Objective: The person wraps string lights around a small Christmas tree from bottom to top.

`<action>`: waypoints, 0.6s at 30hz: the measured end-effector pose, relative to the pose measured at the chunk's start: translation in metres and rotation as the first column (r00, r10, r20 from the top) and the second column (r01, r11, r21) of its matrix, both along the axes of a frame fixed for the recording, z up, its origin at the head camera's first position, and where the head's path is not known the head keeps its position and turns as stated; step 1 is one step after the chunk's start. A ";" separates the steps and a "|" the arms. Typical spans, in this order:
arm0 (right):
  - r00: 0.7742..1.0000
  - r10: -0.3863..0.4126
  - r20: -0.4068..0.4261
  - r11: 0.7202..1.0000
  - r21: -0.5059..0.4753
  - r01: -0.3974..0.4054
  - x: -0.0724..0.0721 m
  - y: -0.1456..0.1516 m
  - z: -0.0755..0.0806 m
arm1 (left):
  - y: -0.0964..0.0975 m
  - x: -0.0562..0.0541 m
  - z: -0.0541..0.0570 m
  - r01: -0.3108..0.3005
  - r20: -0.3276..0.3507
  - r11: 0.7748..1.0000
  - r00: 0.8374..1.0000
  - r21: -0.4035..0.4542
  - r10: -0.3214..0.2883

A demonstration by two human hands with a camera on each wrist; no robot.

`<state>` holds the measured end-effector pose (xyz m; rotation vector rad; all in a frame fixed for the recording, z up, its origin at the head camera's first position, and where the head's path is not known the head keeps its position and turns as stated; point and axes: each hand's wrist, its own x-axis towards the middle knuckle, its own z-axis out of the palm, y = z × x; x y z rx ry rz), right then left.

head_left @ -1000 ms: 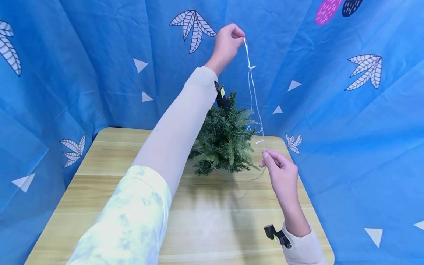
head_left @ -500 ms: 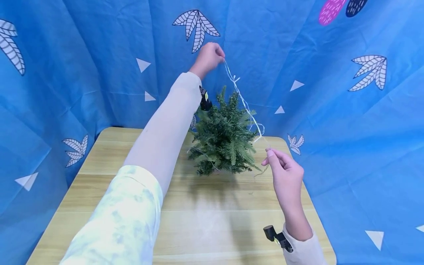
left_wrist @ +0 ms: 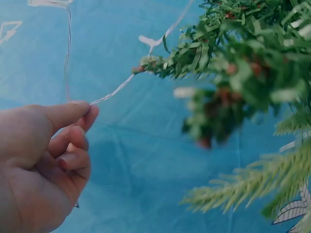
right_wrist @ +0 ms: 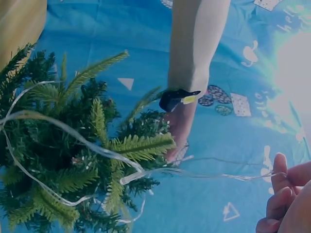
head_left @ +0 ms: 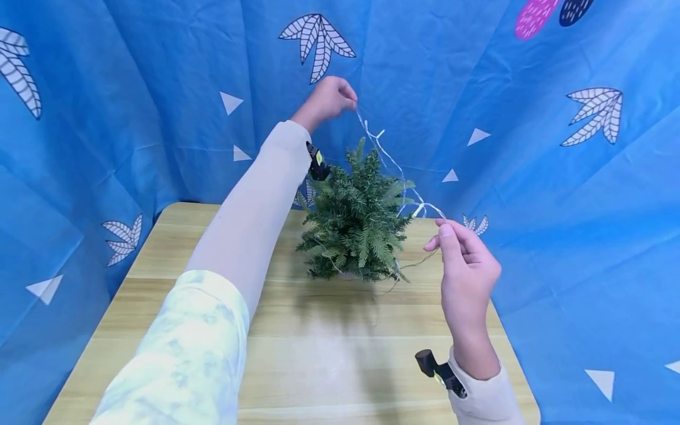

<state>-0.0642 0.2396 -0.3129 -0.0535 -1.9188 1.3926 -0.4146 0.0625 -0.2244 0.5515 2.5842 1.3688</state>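
Note:
A small artificial Christmas tree (head_left: 361, 218) stands on the wooden table. My left hand (head_left: 330, 103) is up behind its top and pinches a clear string of lights (head_left: 390, 158) between thumb and forefinger. From there the wire slopes down past the tree's right side to my right hand (head_left: 467, 265), whose thumb and forefinger pinch it too. In the right wrist view, loops of the light string (right_wrist: 82, 138) lie across the branches, with a small clear bulb (right_wrist: 130, 177) near the middle. The left wrist view has the taut wire (left_wrist: 116, 89) running from the left fingertips behind a branch tip.
A pale wooden table (head_left: 329, 366) lies under the tree. Blue patterned cloth (head_left: 175, 88) hangs around the back and sides. A thin wire end (head_left: 385, 290) trails below the tree's right side. Small cameras are strapped to both wrists.
My left hand has come down and to the left, bringing the wire closer to the treetop. My right hand has shifted slightly up and right, and the wire now slopes more between them.

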 end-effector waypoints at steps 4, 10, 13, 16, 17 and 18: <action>1.000 -0.014 -0.009 1.000 -0.017 0.014 0.000 -0.003 0.003 | -0.006 0.002 0.005 0.083 0.013 0.992 0.997 -0.095 -0.082; 1.000 -0.010 0.014 1.000 -0.026 0.010 -0.001 -0.006 0.003 | -0.017 0.008 0.010 0.179 0.009 0.951 0.983 -0.254 -0.183; 1.000 -0.001 0.017 1.000 -0.030 0.001 -0.001 -0.007 0.003 | -0.023 0.011 0.012 0.213 -0.019 0.925 0.973 -0.315 -0.230; 1.000 0.003 0.013 1.000 -0.031 -0.002 -0.002 -0.008 0.003 | -0.027 0.013 0.013 0.248 -0.038 0.902 0.960 -0.354 -0.279; 1.000 0.002 0.013 1.000 -0.030 -0.001 -0.002 -0.008 0.003 | -0.029 0.014 0.013 0.259 -0.041 0.893 0.955 -0.368 -0.294; 1.000 0.002 0.012 1.000 -0.028 -0.001 -0.002 -0.008 0.003 | -0.030 0.015 0.013 0.267 -0.042 0.886 0.951 -0.379 -0.305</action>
